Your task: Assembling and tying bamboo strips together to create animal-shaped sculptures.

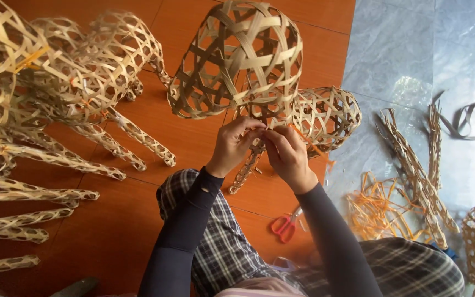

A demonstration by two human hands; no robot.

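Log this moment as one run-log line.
left hand: pinching woven frame | right hand: pinching same spot | scissors: on floor, untouched

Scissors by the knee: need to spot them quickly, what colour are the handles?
Red-orange handles on the scissors, head view.

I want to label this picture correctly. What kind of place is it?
Probably a home craft workspace for bamboo weaving, set up on the floor. The left hand and right hand work on an open-weave woven form; finished woven figures, loose woven strips and red scissors lie about.
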